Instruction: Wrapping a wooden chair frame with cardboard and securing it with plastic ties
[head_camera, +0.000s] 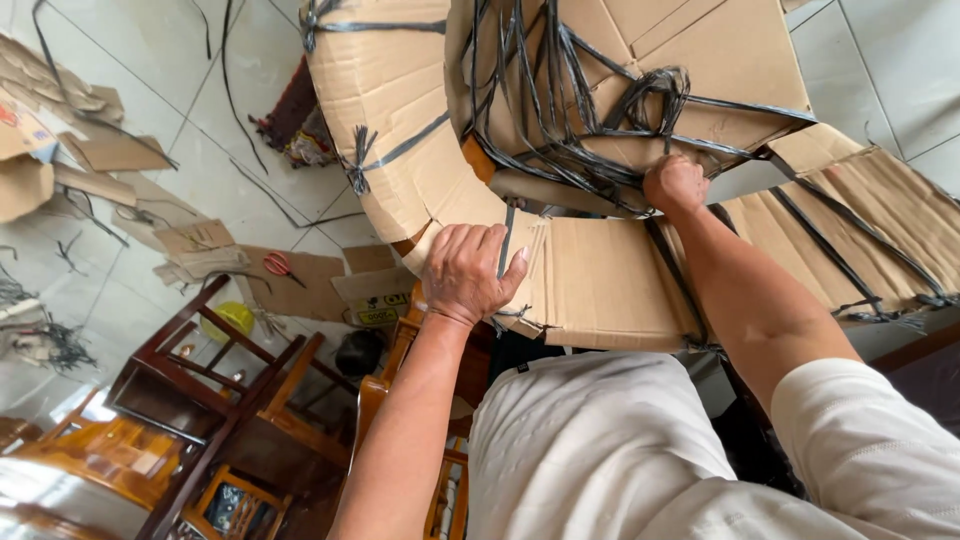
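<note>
White shirt (600, 450) nearest. Left hand (470, 272) lay flat, fingers spread, pressing the cardboard wrapping (600, 280) at its near edge. Right hand (675, 183) was fisted around black straps (560, 130) near the middle. Scissors (280, 265) lay on floor tiles (200, 150), well apart.

cardboard-wrapped ring (400, 130): top runs off the upper edge; what lies under the cardboard is covered all round, only a sliver of wood shows at a gap.

black strapping (560, 110): tangled over the centre, single strands not traceable; ends hidden in the knot.

right hand (675, 183): fingers buried in the straps, grip not readable.

left hand (470, 272): palm pressed flat, underside hidden; a strap passes under the fingers.

wooden chairs (230, 390): cut off by the bottom and left edges, partly behind the left arm.

yellow thing (232, 318) behind the chair rails: kind not clear.

scissors (280, 266) on the cardboard scraps (300, 285): small, blades hard to make out.

dark bundle (295, 125) on the floor: half hidden by the ring.
</note>
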